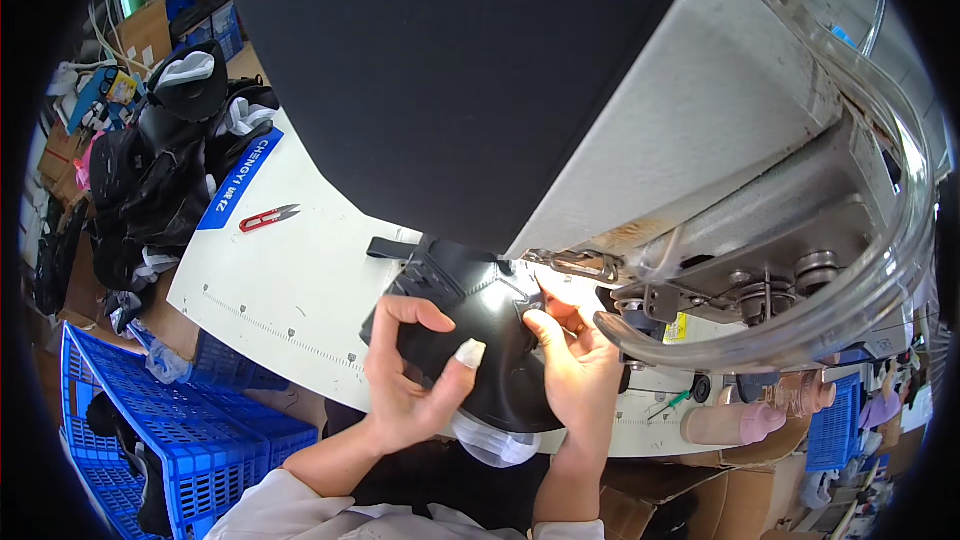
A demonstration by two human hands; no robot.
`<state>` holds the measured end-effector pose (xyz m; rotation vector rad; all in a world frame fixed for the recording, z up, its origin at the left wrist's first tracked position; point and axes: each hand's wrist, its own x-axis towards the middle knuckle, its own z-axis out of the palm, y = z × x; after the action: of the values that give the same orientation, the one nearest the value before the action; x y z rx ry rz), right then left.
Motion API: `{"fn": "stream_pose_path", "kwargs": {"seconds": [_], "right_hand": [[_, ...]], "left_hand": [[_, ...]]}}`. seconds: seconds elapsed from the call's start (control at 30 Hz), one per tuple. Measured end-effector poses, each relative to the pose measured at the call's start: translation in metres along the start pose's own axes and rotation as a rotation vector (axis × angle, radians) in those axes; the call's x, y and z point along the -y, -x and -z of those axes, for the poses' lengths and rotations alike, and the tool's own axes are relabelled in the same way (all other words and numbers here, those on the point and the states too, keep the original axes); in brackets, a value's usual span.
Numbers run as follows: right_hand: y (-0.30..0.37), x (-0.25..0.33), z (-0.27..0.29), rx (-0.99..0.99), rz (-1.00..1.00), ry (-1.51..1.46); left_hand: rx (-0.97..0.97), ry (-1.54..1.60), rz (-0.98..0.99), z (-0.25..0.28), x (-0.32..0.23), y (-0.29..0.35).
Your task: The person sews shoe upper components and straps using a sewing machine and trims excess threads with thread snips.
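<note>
My right grip (580, 368) pinches the black leather-like piece (508, 380) at its right side, thumb laid on top and fingers beyond, right by the far middle of the table. My left grip (402, 395) is wide at the piece's left side, forefinger curled and well apart from the thumb, which wears a pale cover (471, 354); whether its other fingers touch the piece I cannot tell. The piece lies on the near part of the white table (300, 275), under the big machine head (450, 80), with white lining (495, 445) showing at its near end. Red-handled snips (266, 220) lie to the left, near a blue strip (241, 180) along the table's edge; past that are heaped black shoes (165, 165). Blue crates (215, 455) stand near left. To the right I have a green-handled tool (672, 403) and a pink bottle (728, 426).
</note>
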<state>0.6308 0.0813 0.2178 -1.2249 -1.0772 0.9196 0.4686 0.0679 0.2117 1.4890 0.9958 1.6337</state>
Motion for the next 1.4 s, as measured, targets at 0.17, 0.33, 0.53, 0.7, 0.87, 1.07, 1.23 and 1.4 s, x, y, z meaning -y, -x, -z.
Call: {"fn": "stream_pose_path", "kwargs": {"seconds": [0.17, 0.33, 0.53, 0.7, 0.87, 1.07, 1.23, 1.4], "right_hand": [[0.005, 0.002, -0.012, -0.047, 0.056, 0.038], [0.008, 0.002, -0.020, -0.069, 0.066, 0.052], [0.010, 0.003, -0.027, -0.110, 0.207, 0.273], [0.014, -0.001, -0.040, -0.210, 0.117, 0.215], [0.024, 0.003, -0.051, -0.188, 0.191, 0.089], [0.020, -0.009, -0.064, -0.254, 0.172, -0.007], [0.017, -0.007, -0.070, -0.295, 0.193, -0.078], [0.017, -0.013, -0.075, -0.308, 0.190, -0.083]], "left_hand": [[0.127, 0.144, 0.120, 0.021, 0.003, -0.030], [0.161, 0.039, 0.086, 0.026, 0.004, -0.042], [0.177, 0.208, 0.059, 0.027, -0.006, -0.063], [0.316, 0.177, 0.035, 0.037, 0.002, -0.086], [0.465, 0.151, 0.067, 0.059, 0.027, -0.104], [0.527, 0.193, 0.115, 0.062, 0.033, -0.131], [0.633, -0.047, -0.276, 0.061, 0.060, -0.155], [0.765, -0.042, -0.203, 0.074, 0.068, -0.169]]}}
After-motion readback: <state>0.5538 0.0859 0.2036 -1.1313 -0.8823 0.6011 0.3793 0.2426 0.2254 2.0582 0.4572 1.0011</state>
